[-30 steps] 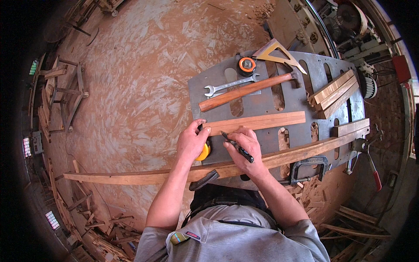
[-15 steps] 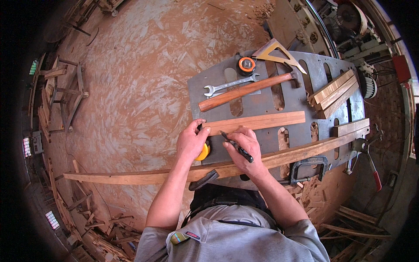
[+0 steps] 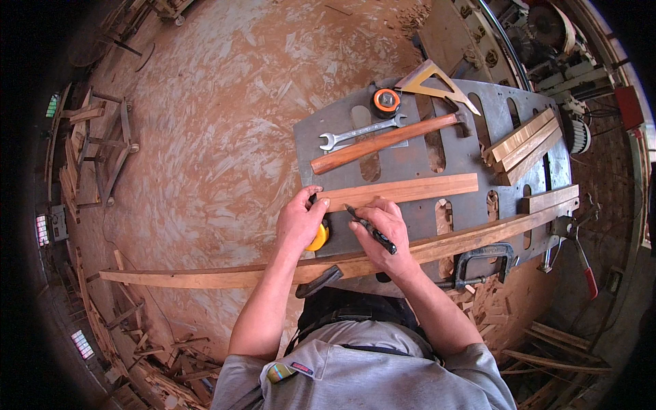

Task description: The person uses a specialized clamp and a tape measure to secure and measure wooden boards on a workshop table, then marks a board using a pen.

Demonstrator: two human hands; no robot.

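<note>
My left hand (image 3: 301, 217) is closed on the left end of a short reddish wooden strip (image 3: 410, 190), thumb on top. Below that hand a yellow tape measure (image 3: 318, 238) shows in part; whether my fingers also touch it I cannot tell. In my right hand (image 3: 386, 232) is a dark pen-like marking tool (image 3: 374, 234), its pointed tip on the strip just right of my left thumb. The strip lies on the grey slotted metal table (image 3: 342, 179). Nearer to me, a long wooden bar (image 3: 451, 250) runs under my forearms along the table's front.
Beyond the strip lie a hammer (image 3: 383, 145), a double-ended wrench (image 3: 362, 132), an orange-and-black tape measure (image 3: 387, 101) and a triangular square (image 3: 437, 82). Wood pieces (image 3: 523, 147) are stacked at right. A C-clamp (image 3: 484, 257) and a red-handled clamp (image 3: 589, 277) sit at the front edge.
</note>
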